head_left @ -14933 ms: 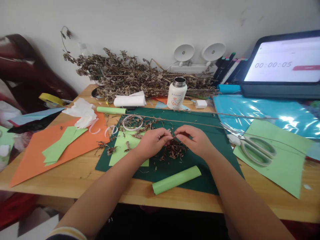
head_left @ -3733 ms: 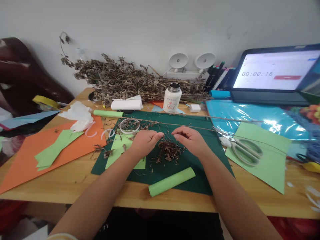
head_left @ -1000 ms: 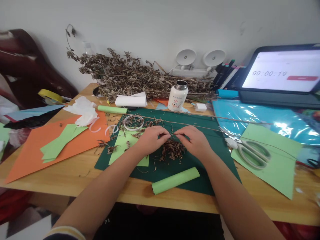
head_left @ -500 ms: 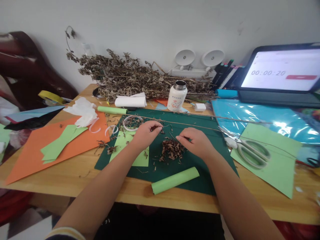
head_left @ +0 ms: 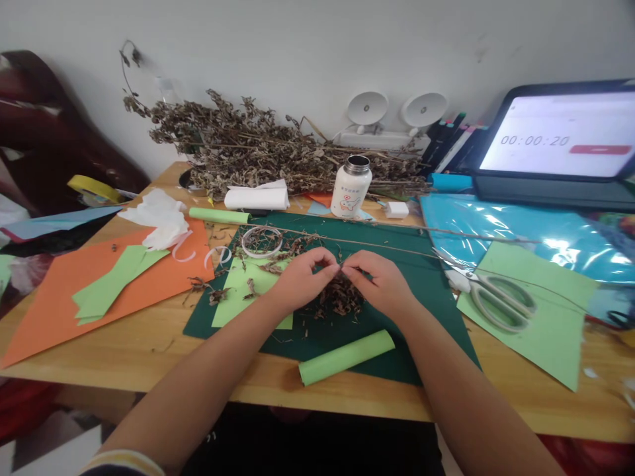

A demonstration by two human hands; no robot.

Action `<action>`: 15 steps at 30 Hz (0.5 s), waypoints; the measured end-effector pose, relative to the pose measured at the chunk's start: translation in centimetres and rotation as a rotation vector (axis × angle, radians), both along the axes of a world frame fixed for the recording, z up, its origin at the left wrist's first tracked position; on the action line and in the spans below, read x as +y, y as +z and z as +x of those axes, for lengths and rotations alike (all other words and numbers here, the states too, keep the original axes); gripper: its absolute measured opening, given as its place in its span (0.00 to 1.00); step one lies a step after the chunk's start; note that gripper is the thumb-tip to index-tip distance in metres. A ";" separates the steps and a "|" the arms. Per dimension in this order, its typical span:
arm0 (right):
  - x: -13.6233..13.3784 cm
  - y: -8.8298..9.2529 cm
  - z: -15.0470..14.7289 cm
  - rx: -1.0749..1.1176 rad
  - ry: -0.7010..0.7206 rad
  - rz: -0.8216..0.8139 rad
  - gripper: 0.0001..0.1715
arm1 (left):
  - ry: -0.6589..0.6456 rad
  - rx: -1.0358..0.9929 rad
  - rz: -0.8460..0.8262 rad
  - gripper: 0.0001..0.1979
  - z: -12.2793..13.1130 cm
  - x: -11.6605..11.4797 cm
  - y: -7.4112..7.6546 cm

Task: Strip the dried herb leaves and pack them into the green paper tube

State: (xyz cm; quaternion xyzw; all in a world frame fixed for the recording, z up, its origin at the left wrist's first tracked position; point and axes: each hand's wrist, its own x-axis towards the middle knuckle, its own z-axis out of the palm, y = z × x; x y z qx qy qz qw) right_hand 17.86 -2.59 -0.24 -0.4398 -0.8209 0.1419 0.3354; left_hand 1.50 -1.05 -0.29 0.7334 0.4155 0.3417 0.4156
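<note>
My left hand point(head_left: 301, 279) and my right hand point(head_left: 378, 281) meet fingertip to fingertip over a dark green cutting mat point(head_left: 411, 330). Both are closed in a pinch on a small dried sprig point(head_left: 340, 266) held between them. Just below the fingers lies a small heap of crumbled dried leaves point(head_left: 342, 301) on the mat. A long bare stem point(head_left: 391, 248) stretches across the mat behind the hands. A rolled light green paper tube point(head_left: 346, 357) lies at the mat's near edge.
A big bundle of dried branches point(head_left: 258, 149) lies along the wall. A white bottle point(head_left: 350, 186), tape ring point(head_left: 261, 241), scissors point(head_left: 499, 295) on green paper, orange paper point(head_left: 59, 291), crumpled tissue point(head_left: 159, 218), blue film point(head_left: 520, 221) and a tablet showing a timer point(head_left: 560, 139) surround the mat.
Half a second ago my left hand was reaching back toward the stem, apart from the right. Now both hands have come together again, pinching a sprig above the leaf heap.
</note>
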 end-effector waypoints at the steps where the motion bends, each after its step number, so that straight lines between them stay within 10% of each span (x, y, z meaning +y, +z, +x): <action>1: 0.0 0.1 0.1 -0.003 -0.008 0.006 0.09 | 0.029 -0.034 -0.010 0.05 0.0 0.1 0.0; 8: 0.2 0.2 0.7 -0.087 -0.042 -0.070 0.06 | 0.121 -0.393 -0.171 0.06 -0.3 1.0 -0.3; 15: 0.4 0.0 1.3 -0.077 -0.064 -0.070 0.17 | -0.024 -0.281 -0.228 0.07 -0.1 0.3 0.0</action>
